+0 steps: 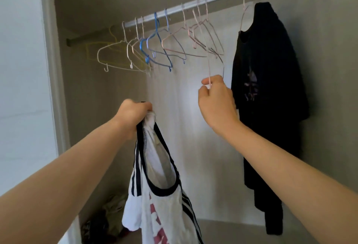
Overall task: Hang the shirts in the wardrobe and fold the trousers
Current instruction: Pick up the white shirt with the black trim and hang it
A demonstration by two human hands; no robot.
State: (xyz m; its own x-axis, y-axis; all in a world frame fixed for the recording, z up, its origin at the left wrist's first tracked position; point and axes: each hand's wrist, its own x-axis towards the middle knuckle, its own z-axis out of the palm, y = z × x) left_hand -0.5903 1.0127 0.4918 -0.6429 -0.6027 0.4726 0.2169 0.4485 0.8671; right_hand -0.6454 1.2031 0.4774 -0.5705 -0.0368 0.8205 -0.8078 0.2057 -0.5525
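Observation:
My left hand [131,114] grips a white shirt [164,201] with dark stripes and red print by its shoulder, so the shirt hangs down in front of the wardrobe. My right hand [215,98] pinches the lower end of a thin pink wire hanger [208,50] that still hangs from the grey rail [193,4]. A black shirt [267,88] with a pale print hangs on another pink hanger at the right end of the rail.
Several empty wire hangers [155,46] in white, yellow, blue and pink crowd the rail's left and middle. A heap of clothes [108,218] lies on the wardrobe floor at lower left. The wardrobe's left frame [52,69] stands close.

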